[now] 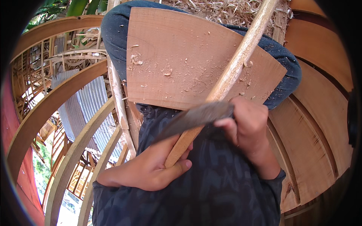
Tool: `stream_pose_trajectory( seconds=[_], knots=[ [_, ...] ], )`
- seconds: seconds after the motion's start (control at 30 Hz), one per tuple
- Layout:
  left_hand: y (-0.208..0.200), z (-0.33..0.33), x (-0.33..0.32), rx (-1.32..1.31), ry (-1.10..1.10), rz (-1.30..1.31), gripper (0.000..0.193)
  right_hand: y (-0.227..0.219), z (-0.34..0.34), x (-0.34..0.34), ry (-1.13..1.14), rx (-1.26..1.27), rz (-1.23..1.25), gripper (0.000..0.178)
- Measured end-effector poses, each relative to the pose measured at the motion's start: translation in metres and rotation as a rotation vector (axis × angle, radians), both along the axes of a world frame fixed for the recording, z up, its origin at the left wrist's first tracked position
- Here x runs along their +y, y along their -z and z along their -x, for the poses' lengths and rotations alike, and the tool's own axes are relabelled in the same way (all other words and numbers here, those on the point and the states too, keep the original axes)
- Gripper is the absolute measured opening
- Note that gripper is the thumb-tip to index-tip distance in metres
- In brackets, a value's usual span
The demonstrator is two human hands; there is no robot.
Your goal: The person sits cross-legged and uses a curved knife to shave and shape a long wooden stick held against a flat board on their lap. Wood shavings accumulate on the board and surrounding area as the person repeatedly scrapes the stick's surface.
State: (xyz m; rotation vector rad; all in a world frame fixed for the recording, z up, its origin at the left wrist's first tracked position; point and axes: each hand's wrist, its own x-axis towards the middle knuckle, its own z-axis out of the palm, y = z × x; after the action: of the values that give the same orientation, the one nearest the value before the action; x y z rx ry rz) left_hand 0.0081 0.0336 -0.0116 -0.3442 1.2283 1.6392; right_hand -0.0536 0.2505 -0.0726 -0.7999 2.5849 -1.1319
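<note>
My left hand (160, 165) is closed round the near end of a long wooden pole (235, 64), which slants up and away to the right. In my right hand (250, 122) is a dark, wide-bladed knife (196, 116), smeared by motion; its handle is hidden in my fist. The blade crosses over the pole just beyond my left hand, its tip toward the left. Whether the edge touches the wood I cannot tell. Under the pole, a flat wooden board (173, 60) lies across my lap, scattered with small shavings (167, 72).
Curved wooden ribs (49, 94) rise at the left, with corrugated metal sheets (86, 109) below beyond them. Wide curved planks (301, 128) form a wall at the right. Curled shavings (222, 13) are heaped past my legs.
</note>
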Motion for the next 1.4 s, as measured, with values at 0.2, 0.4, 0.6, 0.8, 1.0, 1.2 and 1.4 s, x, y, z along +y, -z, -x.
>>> stream_pose_trajectory(
  seconds=[0.2,0.4,0.6,0.8,1.0,1.2,1.4],
  knots=[
    [-0.005,0.001,0.001,-0.072,-0.024,0.016,0.029,0.019,0.015,0.014,0.248,-0.141,-0.023,0.043],
    [-0.006,0.003,0.000,0.045,-0.003,0.050,0.024,0.010,0.005,0.006,0.173,-0.079,-0.033,0.040],
    [-0.001,0.010,-0.004,0.129,0.027,0.020,0.024,-0.004,-0.001,-0.010,-0.005,-0.013,0.085,0.045],
    [-0.005,0.000,-0.006,0.012,-0.026,-0.030,0.025,0.020,0.010,0.008,0.196,-0.031,-0.006,0.044],
    [-0.006,0.001,-0.007,0.012,-0.046,-0.070,0.027,0.020,0.017,0.010,0.165,0.013,-0.032,0.040],
    [-0.013,0.011,-0.002,-0.011,0.005,0.020,0.030,-0.008,0.002,-0.014,0.115,-0.101,0.056,0.040],
    [-0.010,0.009,-0.003,0.078,-0.002,0.010,0.025,0.010,0.009,0.002,0.199,-0.070,0.054,0.043]
  ],
)
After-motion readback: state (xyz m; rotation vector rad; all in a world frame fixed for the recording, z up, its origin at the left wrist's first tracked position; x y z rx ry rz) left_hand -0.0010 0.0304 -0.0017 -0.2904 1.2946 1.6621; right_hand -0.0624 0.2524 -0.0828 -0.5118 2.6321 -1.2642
